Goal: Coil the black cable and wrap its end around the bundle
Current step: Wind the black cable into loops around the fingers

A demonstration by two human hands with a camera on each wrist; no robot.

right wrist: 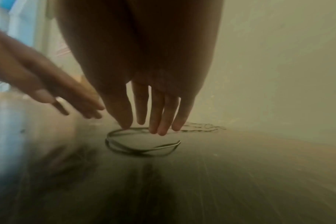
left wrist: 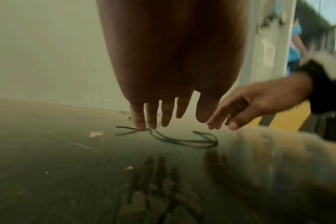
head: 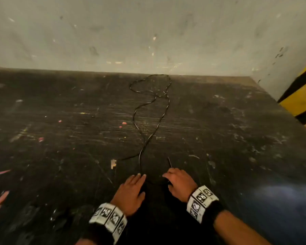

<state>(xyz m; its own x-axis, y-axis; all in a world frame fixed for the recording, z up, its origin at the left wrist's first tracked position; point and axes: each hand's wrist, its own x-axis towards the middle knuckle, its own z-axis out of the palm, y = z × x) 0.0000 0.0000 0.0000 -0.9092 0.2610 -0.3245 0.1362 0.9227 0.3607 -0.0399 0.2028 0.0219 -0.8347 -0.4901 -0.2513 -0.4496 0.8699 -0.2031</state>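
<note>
Black cable (head: pixel 149 121) lies loose on the dark scuffed table (head: pixel 60 138), mostly uncoiled: a tangle of loops at the far edge against the wall (head: pixel 148 32), then two wavy strands running toward the near side, ending in a small low coil of about two turns between the hands, flat on the table. Coil shows best in the right wrist view (right wrist: pixel 142 145); in the left wrist view it reads as curved strands (left wrist: pixel 182 141) with a free end sticking up on its right side. In the head view a short cable tip pokes out just beyond the right hand. Left hand (head: pixel 132 190) is palm down, fingers straight and slightly spread, fingertips (left wrist: pixel 141 125) pressing on the cable at the coil's left side; nothing gripped. Right hand (head: pixel 180 184) is also palm down, fingers extended and only gently bent, tips (right wrist: pixel 161 128) at the far rim of the coil; contact looks likely but I can't tell for sure, and no strand is pinched or enclosed. Both wrists carry bands with black-and-white markers (head: pixel 201 200). Table has paint flecks and a pale scrap (head: pixel 113 163) left of the coil. Yellow-and-black striped post (head: pixel 302 96) far right. A person in a blue top (left wrist: pixel 295 45) is blurred in the background of the left wrist view.
</note>
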